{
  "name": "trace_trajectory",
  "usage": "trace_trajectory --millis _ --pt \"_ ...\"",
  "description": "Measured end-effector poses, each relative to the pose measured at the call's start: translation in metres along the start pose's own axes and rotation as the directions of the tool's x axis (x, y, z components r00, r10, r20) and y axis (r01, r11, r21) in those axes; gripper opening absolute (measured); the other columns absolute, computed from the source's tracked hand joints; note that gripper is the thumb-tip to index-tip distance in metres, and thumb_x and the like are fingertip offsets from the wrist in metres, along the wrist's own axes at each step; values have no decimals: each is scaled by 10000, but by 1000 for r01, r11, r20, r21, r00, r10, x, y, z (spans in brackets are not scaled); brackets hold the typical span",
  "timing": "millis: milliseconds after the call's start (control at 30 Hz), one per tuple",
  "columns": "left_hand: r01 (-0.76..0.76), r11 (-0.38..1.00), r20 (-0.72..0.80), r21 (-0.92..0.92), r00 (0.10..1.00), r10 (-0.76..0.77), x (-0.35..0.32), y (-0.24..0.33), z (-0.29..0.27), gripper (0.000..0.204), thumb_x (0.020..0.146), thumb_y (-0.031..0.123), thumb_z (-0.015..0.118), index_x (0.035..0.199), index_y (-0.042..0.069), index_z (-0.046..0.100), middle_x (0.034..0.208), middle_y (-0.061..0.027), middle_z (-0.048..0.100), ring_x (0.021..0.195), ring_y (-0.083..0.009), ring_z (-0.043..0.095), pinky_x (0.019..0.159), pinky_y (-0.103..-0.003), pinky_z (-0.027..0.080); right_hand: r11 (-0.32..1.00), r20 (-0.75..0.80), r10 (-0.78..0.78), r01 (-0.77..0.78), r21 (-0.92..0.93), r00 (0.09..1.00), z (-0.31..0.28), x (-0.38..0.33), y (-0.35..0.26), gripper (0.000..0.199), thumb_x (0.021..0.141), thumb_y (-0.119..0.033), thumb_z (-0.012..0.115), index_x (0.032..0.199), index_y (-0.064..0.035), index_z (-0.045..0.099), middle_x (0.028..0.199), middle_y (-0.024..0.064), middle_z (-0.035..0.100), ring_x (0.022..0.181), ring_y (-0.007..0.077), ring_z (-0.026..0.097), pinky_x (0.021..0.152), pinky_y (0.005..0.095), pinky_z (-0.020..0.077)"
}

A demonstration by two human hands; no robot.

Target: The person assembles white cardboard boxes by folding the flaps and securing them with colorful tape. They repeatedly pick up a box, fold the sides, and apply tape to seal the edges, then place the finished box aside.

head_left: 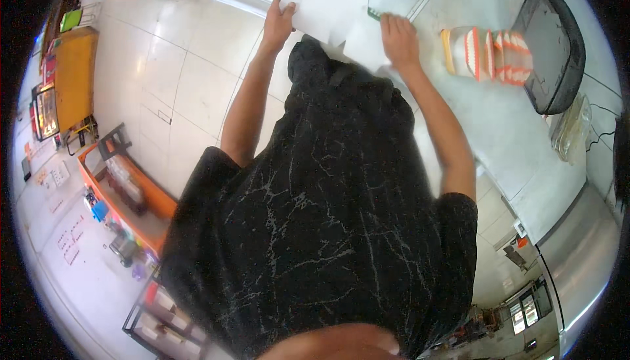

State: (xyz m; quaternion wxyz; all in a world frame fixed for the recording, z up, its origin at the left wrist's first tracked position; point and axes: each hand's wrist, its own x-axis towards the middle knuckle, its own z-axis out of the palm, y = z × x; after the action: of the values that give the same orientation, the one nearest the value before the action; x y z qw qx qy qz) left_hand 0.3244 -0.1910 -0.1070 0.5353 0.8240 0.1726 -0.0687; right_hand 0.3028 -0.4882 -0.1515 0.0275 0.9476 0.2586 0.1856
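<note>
My left hand [279, 26] grips the left edge of a white card sheet [326, 4], with its thumb on top. The sheet looks folded or creased, with one flap hanging toward my lap. On the right, my right hand [399, 40] has its fingers curled around a slim green object [373, 13]. Only its tip shows past my fingers, beside the sheet's right edge, so its kind is unclear. The sheet lies partly over the white tabletop and partly over its near edge.
Right of my right hand stands a row of white pieces with orange scalloped edges [489, 55]. Beyond are a dark-rimmed grey tray [548, 51] and clear plastic bags [572, 129]. An orange bin [134, 192] and an orange-yellow panel [73, 81] are at far left.
</note>
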Motion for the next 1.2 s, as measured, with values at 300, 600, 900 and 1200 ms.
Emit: trace_trajectory --millis 300,600,900,1200 --pt "-11 1000 -3 -17 1000 11 -1 -16 -1 414 978 274 556 1233 -51 519 942 -131 653 735 -167 611 560 -301 489 966 283 92 -155 209 955 -15 -19 -24 841 900 -607 503 1424 41 393 1510 183 368 1421 303 309 1175 442 204" --pt "-46 995 13 -87 999 47 1 -14 1 384 979 259 552 1224 -35 515 965 -143 655 731 -177 626 560 -299 505 927 276 113 -201 316 955 -15 -17 -18 898 884 -631 516 1424 74 378 1546 207 287 1449 347 231 1186 463 193" --pt "20 986 52 -167 999 -11 3 -17 5 445 986 277 534 1312 -8 434 1117 -171 610 920 -243 644 674 -370 592 961 101 68 -92 261 993 -39 -17 -60 332 787 -59 556 1103 36 585 1010 107 571 986 258 571 835 336 514" --pt "31 985 32 -170 999 -26 -1 -14 9 454 991 248 527 1346 -6 403 1115 -177 608 921 -250 651 660 -360 600 858 204 166 -243 452 965 -40 -11 -27 218 852 -111 534 1032 -109 655 919 100 609 893 304 620 714 411 526"
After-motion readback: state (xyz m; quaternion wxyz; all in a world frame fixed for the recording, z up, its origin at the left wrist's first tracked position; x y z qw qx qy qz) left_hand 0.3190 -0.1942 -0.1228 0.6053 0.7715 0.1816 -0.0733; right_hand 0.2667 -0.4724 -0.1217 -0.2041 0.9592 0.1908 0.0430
